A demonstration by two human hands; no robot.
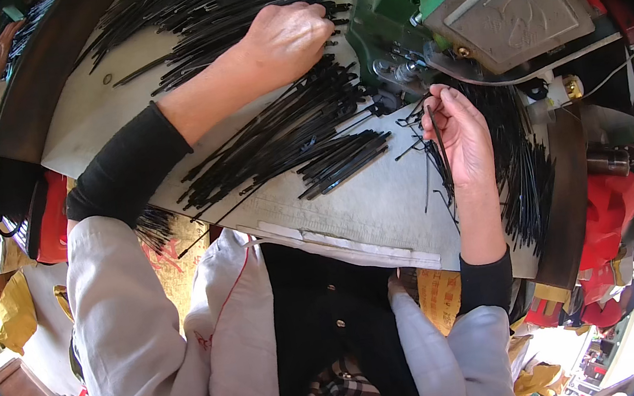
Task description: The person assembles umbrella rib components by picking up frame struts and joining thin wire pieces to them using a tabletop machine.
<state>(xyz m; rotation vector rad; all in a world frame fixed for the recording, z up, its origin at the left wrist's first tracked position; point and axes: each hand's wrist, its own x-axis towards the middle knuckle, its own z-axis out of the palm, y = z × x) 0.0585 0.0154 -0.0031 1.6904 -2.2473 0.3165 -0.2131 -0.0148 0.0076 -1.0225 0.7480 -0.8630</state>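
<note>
My left hand is closed, knuckles up, over the far heap of thin black rods. Its fingertips are turned down, so anything in them is hidden. Upright at the right, my right hand has its fingers curled round a thin black rod. Between my arms lies another spread of long black rods. A short, neat bunch of black rods is in front of it. Several thin bent black pieces are scattered beside my right hand.
A green machine with a grey metal cover plate stands at the far right of the pale worktable. More black rods are heaped beyond my right wrist. Dark raised rims edge the table's sides. Another person's arm shows at far left.
</note>
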